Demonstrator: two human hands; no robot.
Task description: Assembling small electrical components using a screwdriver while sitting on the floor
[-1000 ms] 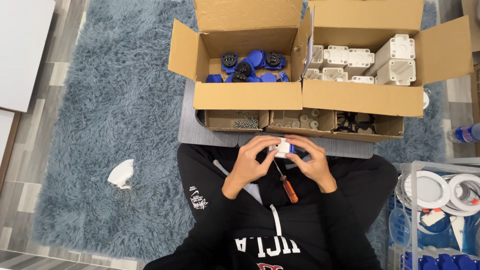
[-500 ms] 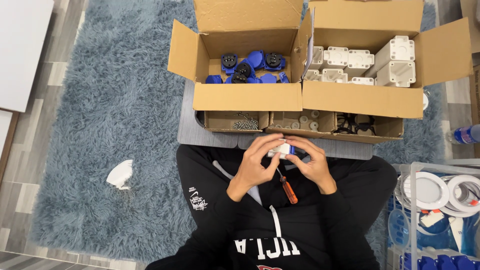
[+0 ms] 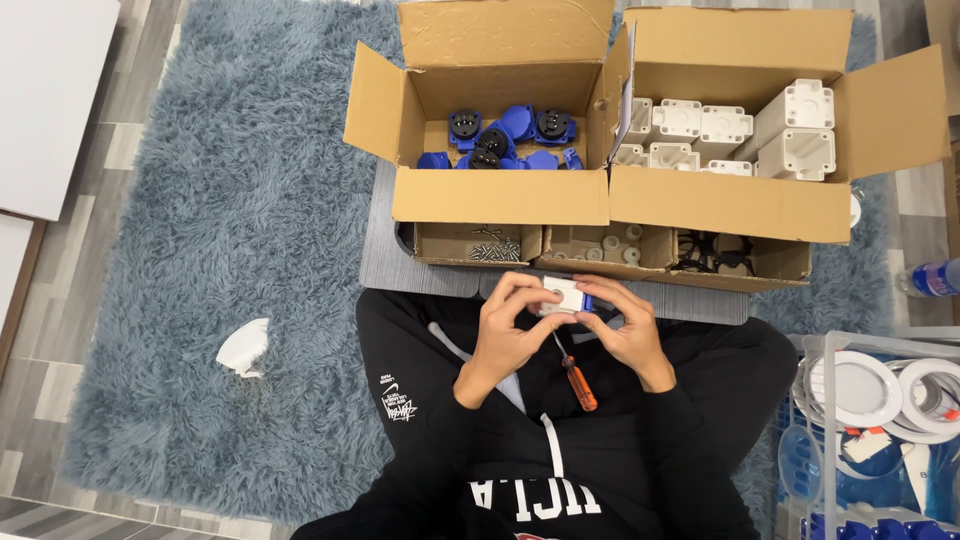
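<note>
Small white housing held in both hands above the lap

The white housing is gripped between the curled fingers of the left hand and right hand, just before the low cardboard tray; an orange-handled screwdriver is seen beneath the hands

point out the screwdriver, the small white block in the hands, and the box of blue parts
screwdriver (image 3: 580, 385), head view, orange handle
small white block (image 3: 560, 296), head view, top face
box of blue parts (image 3: 500, 210), head view, front wall
</note>
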